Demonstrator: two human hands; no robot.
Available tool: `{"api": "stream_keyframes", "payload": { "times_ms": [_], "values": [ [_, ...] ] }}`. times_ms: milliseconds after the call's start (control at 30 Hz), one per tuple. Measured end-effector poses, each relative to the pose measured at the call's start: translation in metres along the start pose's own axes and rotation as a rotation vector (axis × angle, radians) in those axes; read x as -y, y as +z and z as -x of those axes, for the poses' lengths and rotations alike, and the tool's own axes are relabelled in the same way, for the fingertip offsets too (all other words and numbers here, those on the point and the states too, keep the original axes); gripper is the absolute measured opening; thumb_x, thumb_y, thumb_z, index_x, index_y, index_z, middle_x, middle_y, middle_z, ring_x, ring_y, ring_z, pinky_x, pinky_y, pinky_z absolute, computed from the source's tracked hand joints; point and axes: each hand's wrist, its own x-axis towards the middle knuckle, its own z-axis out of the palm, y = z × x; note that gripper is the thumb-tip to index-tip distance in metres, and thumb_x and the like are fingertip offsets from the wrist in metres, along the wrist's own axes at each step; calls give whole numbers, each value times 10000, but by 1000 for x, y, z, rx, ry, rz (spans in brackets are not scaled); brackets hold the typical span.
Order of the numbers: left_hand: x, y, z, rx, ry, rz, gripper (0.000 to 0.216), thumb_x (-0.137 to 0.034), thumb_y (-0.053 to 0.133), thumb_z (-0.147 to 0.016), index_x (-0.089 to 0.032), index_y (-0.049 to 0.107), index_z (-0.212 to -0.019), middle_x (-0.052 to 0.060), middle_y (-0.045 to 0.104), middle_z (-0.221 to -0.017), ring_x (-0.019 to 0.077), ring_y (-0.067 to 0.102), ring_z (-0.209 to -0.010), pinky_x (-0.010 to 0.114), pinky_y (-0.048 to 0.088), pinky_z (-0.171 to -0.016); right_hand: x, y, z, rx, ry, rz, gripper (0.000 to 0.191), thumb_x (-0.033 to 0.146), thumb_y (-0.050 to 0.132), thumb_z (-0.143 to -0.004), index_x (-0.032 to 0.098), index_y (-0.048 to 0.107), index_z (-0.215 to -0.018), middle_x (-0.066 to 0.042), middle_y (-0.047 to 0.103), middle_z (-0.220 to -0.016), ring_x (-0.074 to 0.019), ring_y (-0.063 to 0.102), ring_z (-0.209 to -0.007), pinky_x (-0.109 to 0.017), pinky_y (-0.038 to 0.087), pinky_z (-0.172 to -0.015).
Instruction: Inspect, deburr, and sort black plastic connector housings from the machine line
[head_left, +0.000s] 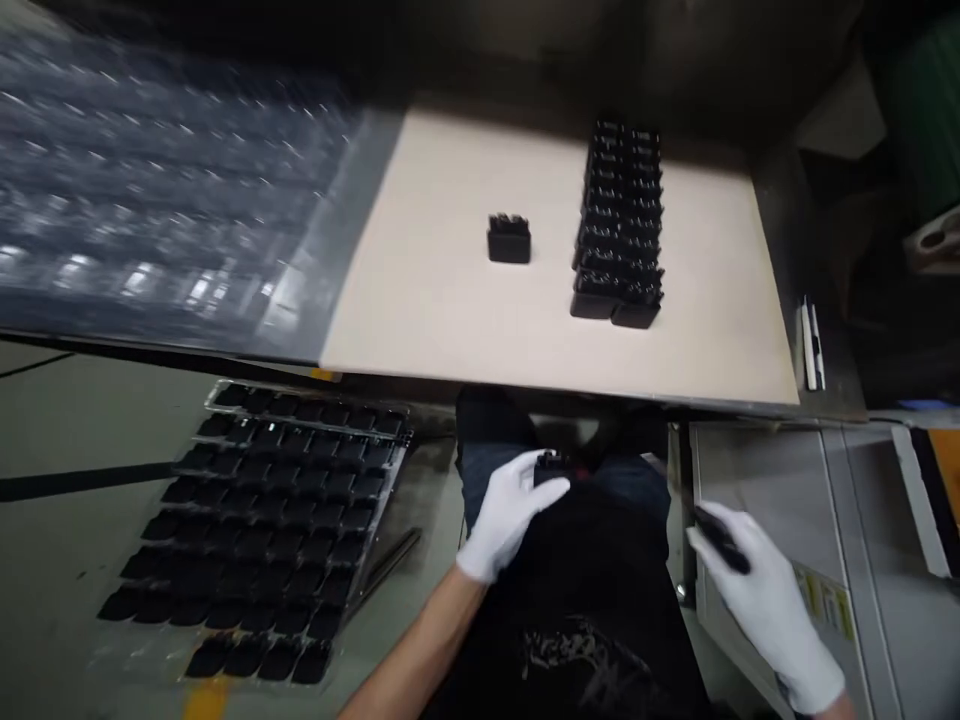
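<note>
My left hand (pixel 508 515), in a white glove, is low over my lap and pinches a small black plastic part (pixel 551 470) at its fingertips. My right hand (pixel 761 605), also gloved in white, grips a dark elongated object (pixel 721 540), partly hidden by the fingers and too blurred to name. Beyond both hands lies a beige board (pixel 420 310) on the bench. On it stand a single black block-shaped part (pixel 509 240) and a double row of similar black parts (pixel 619 225). Neither hand touches the board.
A stack of clear plastic trays (pixel 165 190) lies left of the board. A black tray (pixel 262 520) filled with black parts rests on the floor at lower left. Two white pens (pixel 810 345) lie at the board's right edge. A grey metal cabinet (pixel 780 490) stands at right.
</note>
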Motion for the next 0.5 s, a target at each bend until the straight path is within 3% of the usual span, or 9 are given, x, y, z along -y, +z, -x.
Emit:
{"api": "stream_keyframes", "payload": {
  "times_ms": [100,167,233,333,500],
  "values": [
    [43,22,-55,-112,-24,-121,351,-266,897,-696,-124,724,-967,146,802,-999,300,763,-976,416,610,-897,23,10,1,285,28,91,428,627,528,-1054,264,750,-1008,-67,790,-1000,-235,768,-782,-323,590,-707],
    [53,28,-87,-149,11,-202,346,-200,908,-653,-146,715,-935,114,795,-1001,285,746,-1000,397,588,-934,19,15,-5,308,87,232,486,661,505,-1047,259,739,-905,-50,750,-775,-235,714,-630,-320,509,-601],
    [53,31,-108,-177,57,-291,350,-155,913,-621,-168,709,-906,77,780,-973,270,725,-987,383,561,-954,11,21,-11,302,105,367,528,693,509,-1034,253,733,-846,-49,699,-648,-247,686,-591,-321,455,-589],
    [48,34,-117,-203,107,-399,335,-106,888,-605,-194,693,-862,34,742,-888,255,694,-924,372,527,-939,11,31,-20,307,39,488,554,694,532,-1025,240,738,-783,-71,686,-624,-251,680,-620,-340,457,-666],
    [42,23,-113,-225,113,-415,320,-120,884,-595,-202,677,-824,-8,682,-788,198,618,-798,320,483,-818,21,39,-35,288,15,523,542,662,567,-1026,220,814,-833,-123,756,-793,-286,729,-801,-389,511,-823]
  ]
}}
